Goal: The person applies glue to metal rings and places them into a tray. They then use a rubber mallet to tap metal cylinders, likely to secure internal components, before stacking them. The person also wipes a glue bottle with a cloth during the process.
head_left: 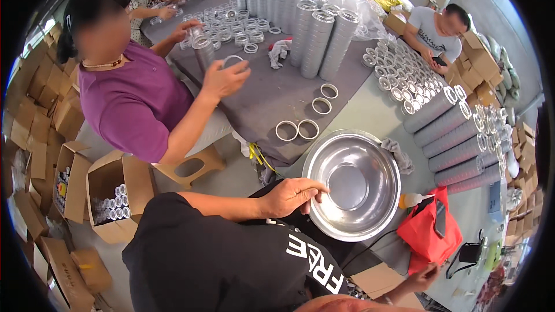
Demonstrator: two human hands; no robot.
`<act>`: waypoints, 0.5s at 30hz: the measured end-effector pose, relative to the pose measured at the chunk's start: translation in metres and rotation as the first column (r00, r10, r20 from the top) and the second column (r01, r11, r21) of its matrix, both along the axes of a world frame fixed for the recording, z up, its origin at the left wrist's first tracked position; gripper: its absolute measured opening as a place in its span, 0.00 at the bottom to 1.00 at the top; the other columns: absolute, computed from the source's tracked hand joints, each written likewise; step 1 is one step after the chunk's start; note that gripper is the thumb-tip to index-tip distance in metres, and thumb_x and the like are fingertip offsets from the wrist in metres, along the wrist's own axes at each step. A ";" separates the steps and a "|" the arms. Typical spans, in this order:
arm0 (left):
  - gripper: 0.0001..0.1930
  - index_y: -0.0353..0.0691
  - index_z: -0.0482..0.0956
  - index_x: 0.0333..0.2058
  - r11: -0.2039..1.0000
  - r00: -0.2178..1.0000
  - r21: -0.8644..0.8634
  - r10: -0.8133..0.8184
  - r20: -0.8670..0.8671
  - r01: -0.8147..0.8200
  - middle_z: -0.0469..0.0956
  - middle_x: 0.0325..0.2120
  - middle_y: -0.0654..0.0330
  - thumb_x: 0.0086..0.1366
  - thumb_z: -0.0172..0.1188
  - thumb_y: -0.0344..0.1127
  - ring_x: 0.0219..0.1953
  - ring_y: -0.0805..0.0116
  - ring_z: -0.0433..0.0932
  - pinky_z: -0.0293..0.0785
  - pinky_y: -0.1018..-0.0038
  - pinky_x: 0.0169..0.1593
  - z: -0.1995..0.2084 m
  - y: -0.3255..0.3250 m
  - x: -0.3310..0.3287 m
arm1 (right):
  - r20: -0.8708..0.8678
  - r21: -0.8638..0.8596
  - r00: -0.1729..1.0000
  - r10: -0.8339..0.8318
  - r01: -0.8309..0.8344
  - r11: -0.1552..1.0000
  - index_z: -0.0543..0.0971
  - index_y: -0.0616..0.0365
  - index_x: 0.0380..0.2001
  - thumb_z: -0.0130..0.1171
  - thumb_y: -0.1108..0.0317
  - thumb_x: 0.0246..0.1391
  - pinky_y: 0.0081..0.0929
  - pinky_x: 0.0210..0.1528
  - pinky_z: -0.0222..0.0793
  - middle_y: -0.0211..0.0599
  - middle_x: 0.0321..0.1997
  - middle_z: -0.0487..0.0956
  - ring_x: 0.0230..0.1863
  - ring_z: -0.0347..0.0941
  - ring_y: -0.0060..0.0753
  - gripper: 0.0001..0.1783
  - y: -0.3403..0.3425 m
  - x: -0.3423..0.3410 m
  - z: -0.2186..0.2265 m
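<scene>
My left hand is at the left side of a wide shiny metal basin, its fingertips over the rim. The thumb and fingers are pressed together; whatever they hold, if anything, is hidden. Low at the right, my right hand is just below a red bag, fingers bent; its grip does not show clearly. A dark phone-like object lies on the bag. Beyond the basin, several pale rings lie on the grey cloth. A grey rag hangs over the basin's right rim.
Tall silver ring stacks stand at the back; more stacks lean at the right. A person in purple handles rings at the left. Another person holds a phone at the back right. Open cartons sit on the floor.
</scene>
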State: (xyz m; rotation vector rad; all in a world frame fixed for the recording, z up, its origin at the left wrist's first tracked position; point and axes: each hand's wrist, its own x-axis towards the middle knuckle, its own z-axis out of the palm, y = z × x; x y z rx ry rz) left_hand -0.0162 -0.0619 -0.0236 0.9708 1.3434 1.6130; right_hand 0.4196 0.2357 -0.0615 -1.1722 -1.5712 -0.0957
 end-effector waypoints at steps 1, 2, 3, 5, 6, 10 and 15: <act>0.13 0.33 0.80 0.48 0.999 1.000 0.031 -0.012 0.028 0.011 0.81 0.31 0.61 0.76 0.50 0.34 0.27 0.78 0.77 0.77 0.80 0.35 0.001 0.006 0.000 | 0.076 0.073 0.994 0.082 -0.088 0.993 0.81 0.63 0.41 0.59 0.60 0.65 0.25 0.38 0.75 0.37 0.36 0.83 0.33 0.78 0.29 0.15 -0.027 -0.004 -0.002; 0.13 0.33 0.80 0.50 0.998 0.998 0.055 -0.020 0.056 0.017 0.81 0.32 0.61 0.75 0.51 0.32 0.27 0.78 0.77 0.76 0.80 0.35 0.003 0.009 0.000 | 0.220 0.094 0.974 0.054 -0.076 0.993 0.81 0.63 0.43 0.56 0.65 0.66 0.25 0.38 0.75 0.36 0.35 0.82 0.33 0.77 0.27 0.12 -0.050 -0.016 -0.001; 0.13 0.33 0.79 0.52 0.999 0.998 0.007 -0.039 0.049 0.039 0.83 0.35 0.58 0.73 0.51 0.26 0.26 0.78 0.77 0.77 0.81 0.33 0.005 0.002 -0.005 | -0.003 0.016 0.946 0.324 -0.324 0.946 0.81 0.61 0.44 0.54 0.68 0.66 0.23 0.34 0.73 0.35 0.33 0.81 0.31 0.76 0.27 0.10 -0.058 -0.045 -0.007; 0.11 0.31 0.81 0.49 0.999 0.998 0.044 -0.006 0.056 0.003 0.84 0.36 0.55 0.70 0.55 0.24 0.26 0.77 0.79 0.77 0.80 0.31 -0.007 -0.004 -0.007 | -0.187 -0.529 0.882 0.433 -0.461 0.712 0.79 0.64 0.45 0.50 0.61 0.69 0.22 0.28 0.73 0.42 0.29 0.82 0.24 0.77 0.24 0.17 -0.105 -0.112 0.040; 0.10 0.31 0.82 0.46 0.995 0.999 0.093 -0.034 0.026 0.031 0.84 0.34 0.54 0.69 0.57 0.23 0.26 0.77 0.80 0.78 0.80 0.31 -0.011 -0.002 -0.008 | -0.475 -0.648 0.775 0.417 -0.629 0.429 0.75 0.64 0.52 0.45 0.53 0.71 0.18 0.20 0.68 0.42 0.26 0.82 0.18 0.74 0.20 0.24 -0.111 -0.131 0.034; 0.05 0.31 0.85 0.37 0.990 0.998 0.127 -0.066 -0.003 0.065 0.84 0.27 0.56 0.64 0.65 0.24 0.24 0.76 0.80 0.76 0.81 0.29 -0.016 -0.001 -0.005 | -0.706 -0.703 0.674 0.217 -0.703 -0.103 0.70 0.67 0.53 0.50 0.50 0.68 0.19 0.17 0.71 0.47 0.27 0.82 0.16 0.75 0.26 0.28 -0.126 -0.175 0.007; 0.11 0.33 0.81 0.29 0.939 0.985 0.339 0.105 -0.138 -0.053 0.79 0.24 0.59 0.71 0.58 0.31 0.21 0.79 0.75 0.70 0.82 0.26 -0.014 0.004 0.003 | -0.838 -0.542 0.542 0.064 -0.840 0.008 0.74 0.72 0.43 0.58 0.59 0.61 0.27 0.19 0.75 0.46 0.27 0.80 0.18 0.76 0.32 0.22 -0.138 -0.192 -0.005</act>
